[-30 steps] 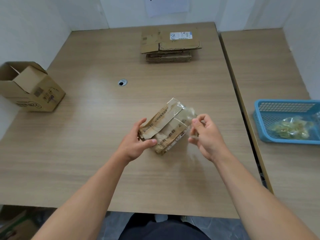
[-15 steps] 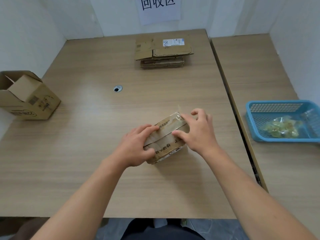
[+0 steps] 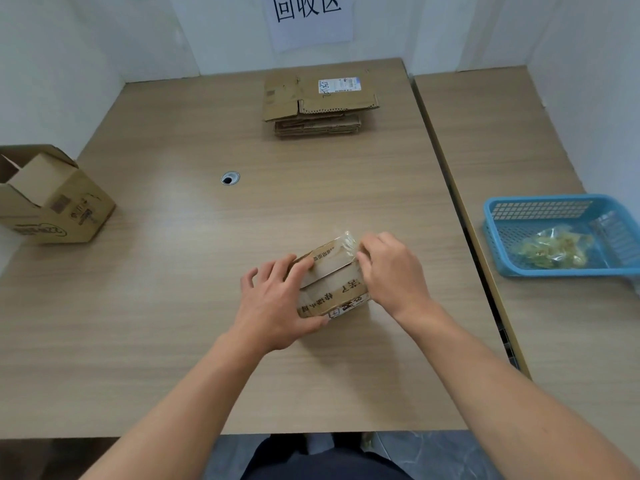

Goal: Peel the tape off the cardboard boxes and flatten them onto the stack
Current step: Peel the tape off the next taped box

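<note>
**Both hands grip a taped box at mid-frame**

At the bottom centre, dark clothing shows below the near edge of the table [image 3: 156, 358]. Two bare forearms rise from the lower corners and meet just right of the frame's centre.

There the box [image 3: 334, 289], small, brown and printed with dark characters, sits on the tabletop. The left hand [image 3: 277, 303] holds it from the left. Its fingers curl over the top and its thumb presses the near side. The right hand [image 3: 391, 271] clasps the box's right end, its fingers bent over the far corner. Clear, wrinkled tape [image 3: 346, 240] is bunched at that corner, right against the fingertips. Whether they pinch the tape itself or only the cardboard cannot be told.

At the right edge, a blue basket [image 3: 540, 209] stands on a second table [image 3: 502, 140], which butts against the first. A clear, crumpled yellowish wad [image 3: 550, 249] lies inside it.

At the left edge, an open box [image 3: 59, 202] rests at the table's side, flaps up, well apart from the hands.

A small round hole [image 3: 230, 177] lies left of centre.

At the upper centre, near the table's far edge, sits the stack [image 3: 318, 109] of flattened cardboard. The top sheet carries a white label [image 3: 339, 85].

Above it, a paper sign [image 3: 308, 15] with large dark characters hangs on the white wall.
</note>
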